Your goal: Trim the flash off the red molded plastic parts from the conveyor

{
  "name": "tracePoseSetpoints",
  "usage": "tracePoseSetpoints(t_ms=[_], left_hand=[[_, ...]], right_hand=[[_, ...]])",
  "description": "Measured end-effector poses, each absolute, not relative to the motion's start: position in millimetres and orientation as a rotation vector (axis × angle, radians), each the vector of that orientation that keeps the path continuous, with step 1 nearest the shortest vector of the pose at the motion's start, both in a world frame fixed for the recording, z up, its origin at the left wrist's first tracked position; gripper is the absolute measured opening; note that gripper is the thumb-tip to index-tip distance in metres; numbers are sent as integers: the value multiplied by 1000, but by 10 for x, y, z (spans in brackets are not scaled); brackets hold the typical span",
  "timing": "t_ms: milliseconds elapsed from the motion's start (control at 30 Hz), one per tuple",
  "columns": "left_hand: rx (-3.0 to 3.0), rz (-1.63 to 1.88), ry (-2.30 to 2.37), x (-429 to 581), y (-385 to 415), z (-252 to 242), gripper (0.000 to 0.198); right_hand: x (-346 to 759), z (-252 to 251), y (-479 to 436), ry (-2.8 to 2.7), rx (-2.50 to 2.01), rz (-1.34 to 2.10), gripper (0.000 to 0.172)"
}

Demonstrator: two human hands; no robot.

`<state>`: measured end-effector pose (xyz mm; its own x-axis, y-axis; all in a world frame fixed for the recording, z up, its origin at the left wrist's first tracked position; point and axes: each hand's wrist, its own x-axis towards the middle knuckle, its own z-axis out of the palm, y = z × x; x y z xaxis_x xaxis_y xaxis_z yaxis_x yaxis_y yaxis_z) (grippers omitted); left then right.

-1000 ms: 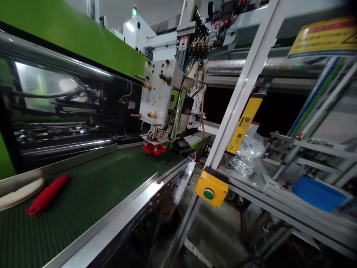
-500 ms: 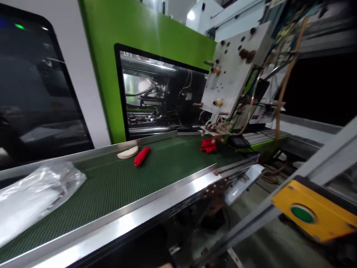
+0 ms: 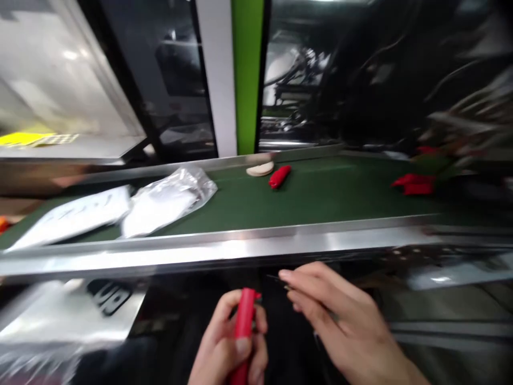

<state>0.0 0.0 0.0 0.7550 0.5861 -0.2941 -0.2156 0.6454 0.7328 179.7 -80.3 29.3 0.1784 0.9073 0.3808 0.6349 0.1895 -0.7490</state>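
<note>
Machine: it fills the far side of the room, with a green upright [image 3: 247,75] beside a pale upright [image 3: 218,80], and dark glossy panels to either side, one mirroring metalwork.
Belt: dark green conveyor [image 3: 332,200] running straight across in front of us, a bright metal rail [image 3: 232,248] along its near edge.
Silvery sheet: sheet [image 3: 60,315] below the rail, down to the left, glossy and blurred at its edges.
Clear bag: crinkled plastic bag [image 3: 172,200] lying on the belt's left part, something white inside.
White packet: packet [image 3: 80,216] left of the bag, its right end against it; dark marks run along the top, too smeared to read.
Right hand: hand [image 3: 336,321] in front of the rail, thumb and fingertips pinching a thin dark tool.
Left hand: hand [image 3: 228,345] near it, fingers curled round a red piece, thumb pressed on its side.
Red piece: long piece [image 3: 245,315] held upright in that left grip, a small nub at its top.
Red pieces on the belt: one [image 3: 279,176] beside a cream half-round [image 3: 260,169], another [image 3: 417,184] well off right, blurred.
Badge: dark label [image 3: 109,297] on the silvery sheet, pale letters resembling "UR".
Thin tool: dark sliver [image 3: 274,277] at the right fingertips, too blurred to name.
</note>
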Motion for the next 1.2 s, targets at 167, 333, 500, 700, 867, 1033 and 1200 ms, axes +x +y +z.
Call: tracePoseSetpoints(t_ms=[167,333,500,700,867,1033,1200], left_hand=[[725,435,612,-56,-56,65,31],[722,583,670,-98,-105,56,26],[686,573,713,-128,-103,37,28],[655,571,707,-137,-101,25,29],[642,563,723,-135,-98,18,30],[644,575,733,-131,-95,12,29],[652,564,738,-126,-104,17,29]], right_hand=[[1702,180,-814,-1746,-1583,96,44],[1594,128,-777,-1831,-1605,-14,43],[1545,114,-742,-1843,-1609,-3,41],[1539,146,-717,-1884,-1609,-3,43],[1527,144,-711,-1907,-1585,-47,42],[1510,146,-693,-1910,-1589,-79,40],[1505,152,-696,-1933,-1580,-66,42]])
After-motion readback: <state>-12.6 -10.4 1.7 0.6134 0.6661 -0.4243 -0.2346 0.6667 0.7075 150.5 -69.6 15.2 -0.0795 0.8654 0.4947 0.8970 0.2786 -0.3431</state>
